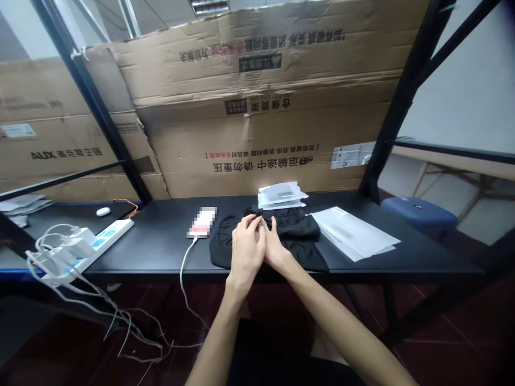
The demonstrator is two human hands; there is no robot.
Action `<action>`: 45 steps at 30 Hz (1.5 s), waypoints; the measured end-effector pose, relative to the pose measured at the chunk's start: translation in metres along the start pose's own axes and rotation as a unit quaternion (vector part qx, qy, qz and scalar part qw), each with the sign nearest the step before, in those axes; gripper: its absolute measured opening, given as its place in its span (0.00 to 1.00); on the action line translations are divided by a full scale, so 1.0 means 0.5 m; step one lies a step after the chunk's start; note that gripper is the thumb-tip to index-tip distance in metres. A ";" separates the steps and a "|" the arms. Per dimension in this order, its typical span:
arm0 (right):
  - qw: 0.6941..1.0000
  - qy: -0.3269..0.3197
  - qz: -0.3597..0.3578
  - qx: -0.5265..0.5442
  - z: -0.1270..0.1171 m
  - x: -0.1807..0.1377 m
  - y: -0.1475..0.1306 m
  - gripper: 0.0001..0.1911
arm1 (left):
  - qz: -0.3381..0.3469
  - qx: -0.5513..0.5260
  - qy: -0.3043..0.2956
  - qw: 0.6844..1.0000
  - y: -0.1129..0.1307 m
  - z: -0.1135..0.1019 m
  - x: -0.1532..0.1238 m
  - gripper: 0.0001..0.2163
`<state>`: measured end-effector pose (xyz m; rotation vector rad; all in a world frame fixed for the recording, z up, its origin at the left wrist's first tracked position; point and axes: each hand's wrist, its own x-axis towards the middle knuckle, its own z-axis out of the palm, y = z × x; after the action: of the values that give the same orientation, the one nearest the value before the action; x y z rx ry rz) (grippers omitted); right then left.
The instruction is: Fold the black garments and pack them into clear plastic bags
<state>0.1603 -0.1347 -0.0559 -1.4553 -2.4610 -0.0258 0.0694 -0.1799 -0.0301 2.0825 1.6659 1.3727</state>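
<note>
On the table (156, 252), the black cloth (300, 226) lies, long axis left to right, beneath the right hand (275, 245), whose hold I cannot tell, and the equally near left hand (248, 242), its fingers (244, 222) pinched together at a small dark piece (259, 212).

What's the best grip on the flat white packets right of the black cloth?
Probably pinch the right end of the white packets, coming in from the right with the right hand: they lie flat, their edges look slightly fanned there, and that end points away from the black cloth.
</note>
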 end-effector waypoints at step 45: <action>0.990 0.021 0.135 -0.022 -0.012 -0.131 0.125 0.52 | -0.042 0.104 -0.116 0.987 -0.087 0.022 -0.006 0.25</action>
<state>0.2452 -0.1607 -0.0745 -1.7763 -2.2229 -0.0538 0.0468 -0.1615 -0.0640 2.1537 1.8367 0.9247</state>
